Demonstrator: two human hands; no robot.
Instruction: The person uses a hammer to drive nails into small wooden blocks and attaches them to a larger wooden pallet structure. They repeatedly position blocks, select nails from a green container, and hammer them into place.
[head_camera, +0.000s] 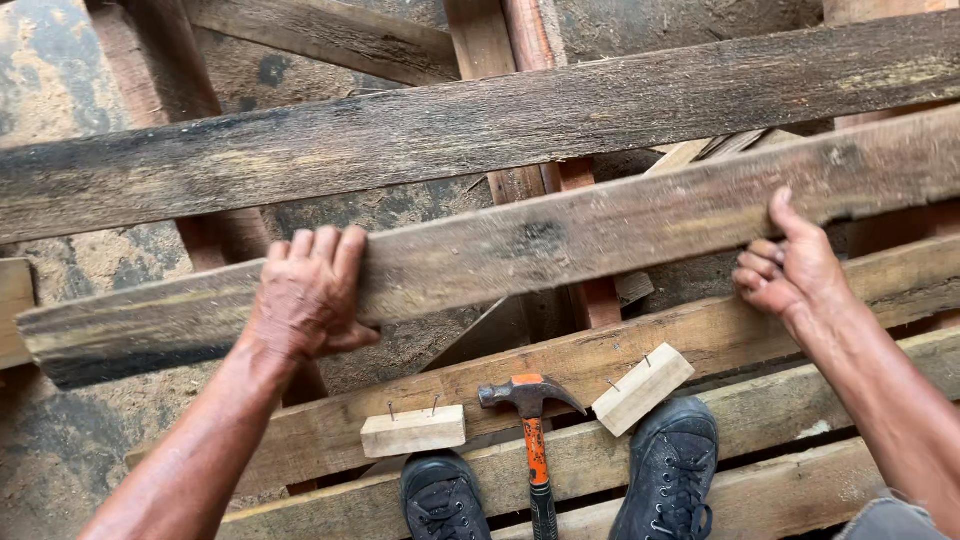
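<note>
A long weathered wooden plank (560, 235) runs across the view, tilted up to the right. My left hand (308, 292) grips it over the top edge near its left end. My right hand (790, 268) holds its lower edge further right, thumb pressed on the plank's face. Below, a claw hammer (531, 420) with an orange handle lies on the boards between two small pale wood blocks (413, 431) (642, 388), each with nails sticking up.
A second long dark plank (450, 135) lies further away, roughly parallel. I stand on rough boards (760, 400), black shoes (665, 470) showing at the bottom. Reddish beams (560, 180) and dirt ground (60, 260) lie beneath the gaps.
</note>
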